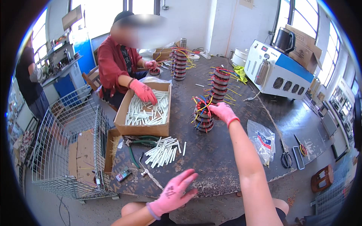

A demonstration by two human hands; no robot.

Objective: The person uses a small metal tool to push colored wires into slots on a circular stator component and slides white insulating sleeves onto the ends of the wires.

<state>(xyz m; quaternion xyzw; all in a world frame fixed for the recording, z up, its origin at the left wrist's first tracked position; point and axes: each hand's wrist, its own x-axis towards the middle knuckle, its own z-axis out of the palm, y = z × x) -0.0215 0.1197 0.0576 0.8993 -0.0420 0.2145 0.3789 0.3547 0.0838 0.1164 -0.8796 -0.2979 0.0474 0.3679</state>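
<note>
My right hand [224, 113], in a pink glove, reaches to the top of the nearest stack of wound stators [204, 123]. Its fingers close on the top stator [203, 109], among red, yellow and blue lead wires; the fingertips are partly hidden. In a matching pink glove, my left hand [175, 193] hovers over the table's front edge, fingers apart and nothing in it. A loose pile of white tubes [162, 152] lies beyond that hand. Just behind the nearest stack rises a taller stator stack [219, 87].
Across the table a co-worker's gloved hand [143, 91] dips into a cardboard box [151, 130] of white tubes. Pliers [145, 141] and a small hammer [147, 173] lie left; a plastic bag [261, 141] and scissors [286, 159] right. A white-and-blue machine [277, 71] stands behind.
</note>
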